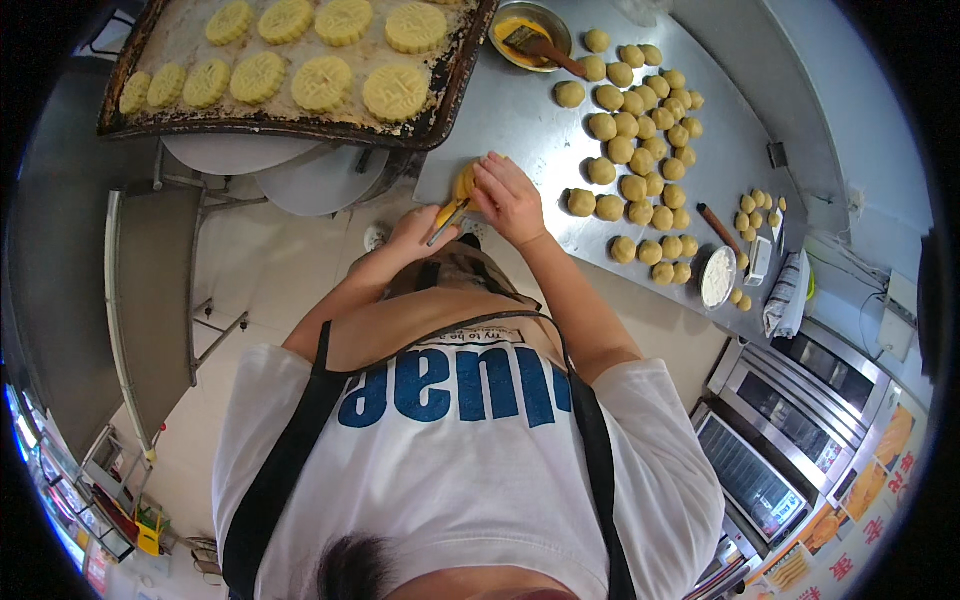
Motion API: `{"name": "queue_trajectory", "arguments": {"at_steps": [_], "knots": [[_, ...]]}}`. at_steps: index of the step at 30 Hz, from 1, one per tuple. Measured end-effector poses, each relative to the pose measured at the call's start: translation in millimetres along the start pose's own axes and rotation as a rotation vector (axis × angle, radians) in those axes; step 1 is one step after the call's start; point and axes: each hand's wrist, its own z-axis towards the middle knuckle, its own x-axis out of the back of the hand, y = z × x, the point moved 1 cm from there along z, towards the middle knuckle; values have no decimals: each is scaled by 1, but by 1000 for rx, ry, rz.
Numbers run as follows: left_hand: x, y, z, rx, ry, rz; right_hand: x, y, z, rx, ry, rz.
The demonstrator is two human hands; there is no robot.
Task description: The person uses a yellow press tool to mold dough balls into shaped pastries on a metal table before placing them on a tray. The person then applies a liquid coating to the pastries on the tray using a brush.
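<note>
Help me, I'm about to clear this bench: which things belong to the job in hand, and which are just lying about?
Probably part of the job:
yellow item between left hand and right hand
tan balls
patterned yellow rounds on the tray
brush in the bowl

Apparently just lying about:
brown stick
oblong white object
striped bundle
</note>
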Motion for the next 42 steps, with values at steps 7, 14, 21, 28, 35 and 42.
{"name": "queue_trajectory", "arguments": {"at_steps": [7, 14, 21, 28, 35, 42], "knots": [[1, -1, 5, 13, -40, -60, -5, 13, 34, -578, -279, 248], [-1, 2, -8, 39, 7, -30, -14, 11, 42, -269, -520, -303], [3, -8, -8, 52, -66, -161, -14, 19, 55, -238, -436, -353], [39, 39, 2, 108, 0, -135, -20, 21, 56, -306, -453, -468], [25, 89, 3, -154, 151, 368, -18, 31, 59, -402, -431, -434], [26, 94, 7, -125, 137, 445, -20, 34, 56, -494, -420, -332]]}}
